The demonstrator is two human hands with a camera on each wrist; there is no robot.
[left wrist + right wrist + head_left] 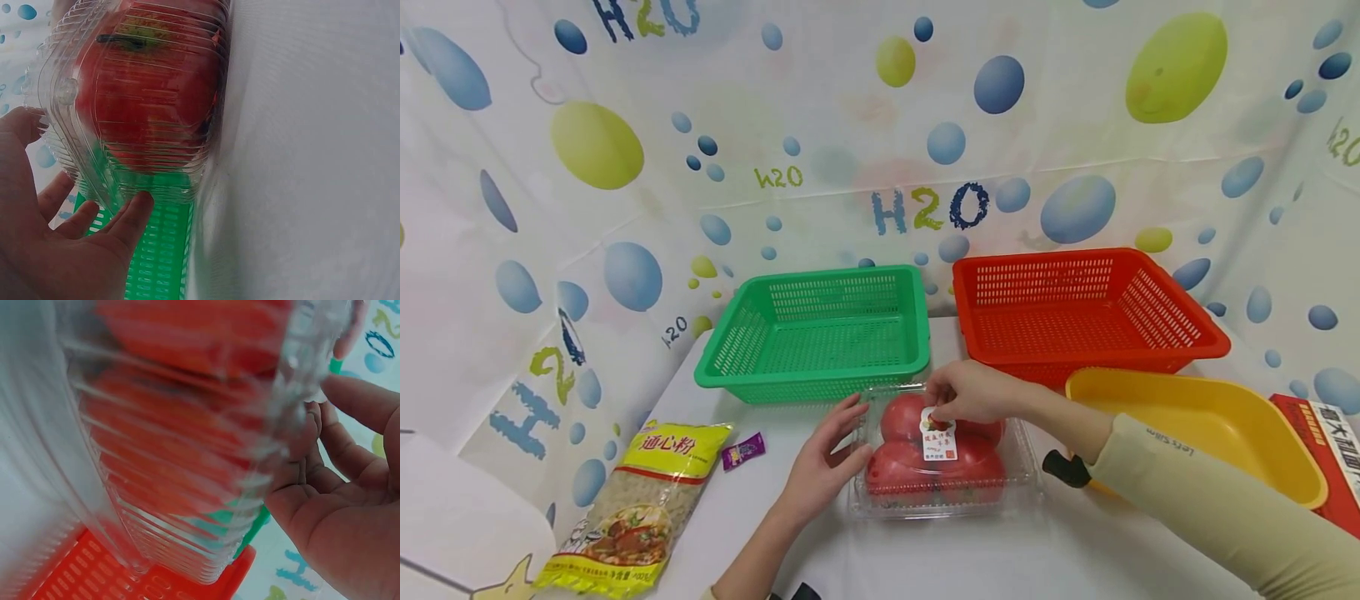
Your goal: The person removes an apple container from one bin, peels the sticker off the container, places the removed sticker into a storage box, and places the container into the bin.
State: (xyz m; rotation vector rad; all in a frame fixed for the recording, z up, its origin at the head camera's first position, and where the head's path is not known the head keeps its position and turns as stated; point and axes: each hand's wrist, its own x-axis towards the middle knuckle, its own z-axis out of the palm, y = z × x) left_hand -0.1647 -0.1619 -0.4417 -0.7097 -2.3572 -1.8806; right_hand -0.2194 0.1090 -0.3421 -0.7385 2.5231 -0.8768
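Note:
A clear plastic clamshell box point(1022, 467) of several red apples point(898, 467) sits on the table in front of me. On its lid is a white paper label point(940, 446) with red print and a small picture. My right hand point(973, 392) reaches over the lid, fingers curled, and pinches the label's upper end between thumb and fingertips. Against the box's left side rests my left hand point(827, 462), its fingers spread and loosely bent. The left wrist view has those fingertips point(142, 203) at the clear rim, beside an apple point(150, 94) with a dark stem.
Behind the box stand a green basket point(827, 387) and a red basket point(1090, 254). A yellow tub point(1187, 383) sits under the right forearm, near a red printed package point(1322, 450). At left lie a pasta bag point(640, 500) and a small purple packet point(743, 451).

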